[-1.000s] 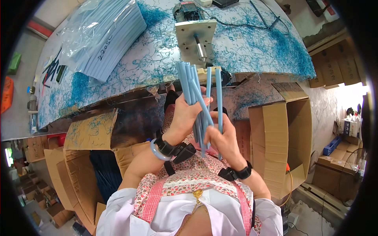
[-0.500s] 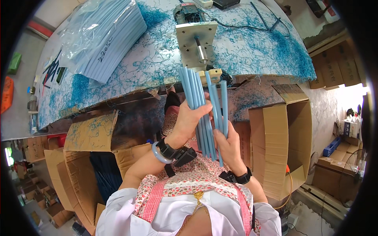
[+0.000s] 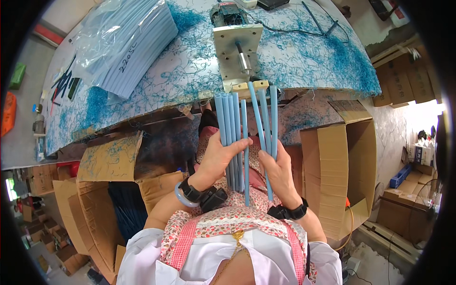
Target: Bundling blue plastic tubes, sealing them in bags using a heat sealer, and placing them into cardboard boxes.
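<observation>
— Blue tubes, a fan of them, standing almost upright between both hands above the person's lap. Where exactly do they sit?

— Just below the near edge of the surface, their top ends close under the pale wooden block on the metal bracket. The left hand is closed around a tight bunch of four or so, fingers wrapped across their front. The right hand is clamped on a looser few; one of those leans to the left at the top and crosses toward the bunch.

— Do the two groups touch?

— One thin tube runs down between the hands; whether it rests against the bunch I cannot tell. The lower ends reach past the palms toward the floral apron.

— What is on the wrists?

— A black strap with a small dark device on each, and a pale blue bangle on the left one.

— And around them?

— The surface is strewn with fine blue shavings. A clear plastic bag of more blue tubes lies on it to the left, well apart from the hands. A motor sits behind the bracket, with a steel shaft pointing at the person. Open cardboard boxes stand on the floor: one to the right, another to the left holding dark blue pieces.
</observation>
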Demonstrator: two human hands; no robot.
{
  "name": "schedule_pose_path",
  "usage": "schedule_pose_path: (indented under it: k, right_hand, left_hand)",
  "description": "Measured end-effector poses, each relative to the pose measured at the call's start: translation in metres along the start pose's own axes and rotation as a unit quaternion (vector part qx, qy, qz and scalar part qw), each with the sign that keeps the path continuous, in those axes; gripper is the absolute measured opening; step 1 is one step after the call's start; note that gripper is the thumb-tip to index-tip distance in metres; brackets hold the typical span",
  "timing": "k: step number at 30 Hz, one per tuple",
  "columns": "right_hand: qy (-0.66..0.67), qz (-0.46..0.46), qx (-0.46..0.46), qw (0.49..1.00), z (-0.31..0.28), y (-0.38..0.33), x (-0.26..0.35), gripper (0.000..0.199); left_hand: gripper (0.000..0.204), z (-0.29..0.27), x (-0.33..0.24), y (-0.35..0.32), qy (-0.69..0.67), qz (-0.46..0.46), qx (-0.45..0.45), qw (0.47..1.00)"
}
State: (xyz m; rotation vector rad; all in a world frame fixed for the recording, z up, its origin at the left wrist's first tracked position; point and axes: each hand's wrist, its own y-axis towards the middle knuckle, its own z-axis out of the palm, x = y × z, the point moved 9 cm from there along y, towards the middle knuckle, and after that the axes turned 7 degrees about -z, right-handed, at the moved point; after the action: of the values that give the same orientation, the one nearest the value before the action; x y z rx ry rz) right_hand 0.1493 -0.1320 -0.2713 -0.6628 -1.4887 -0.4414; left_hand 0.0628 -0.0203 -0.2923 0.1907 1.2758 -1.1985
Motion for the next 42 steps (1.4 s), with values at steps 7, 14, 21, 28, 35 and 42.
schedule_pose_path:
  k: [7,14,21,28,35,42]
  right_hand:
    - [0.044,0.034,0.027,0.998,0.001,0.03,0.0,0.031]
    - [0.085,0.068,0.008,0.994,0.012,0.0,0.003,0.028]
    - [0.111,0.032,-0.018,0.993,-0.002,0.04,0.0,0.032]
    - [0.14,0.07,0.034,0.987,0.008,0.012,-0.003,0.034]
    - [0.096,0.023,-0.023,0.995,0.0,0.009,-0.002,0.027]
    - [0.119,0.019,-0.016,0.993,0.001,0.026,0.003,0.024]
  left_hand:
    - [0.03,0.001,-0.018,0.01,-0.003,0.046,-0.013,0.999]
    - [0.028,0.015,-0.017,0.028,-0.07,0.077,-0.015,0.995]
    - [0.027,0.002,-0.013,0.023,-0.073,0.07,-0.062,0.993]
    - [0.026,0.008,-0.03,0.026,-0.03,0.078,-0.057,0.995]
    - [0.024,0.019,-0.017,0.027,-0.099,0.059,0.0,0.993]
    - [0.027,0.008,0.022,0.005,-0.051,-0.039,0.035,0.997]
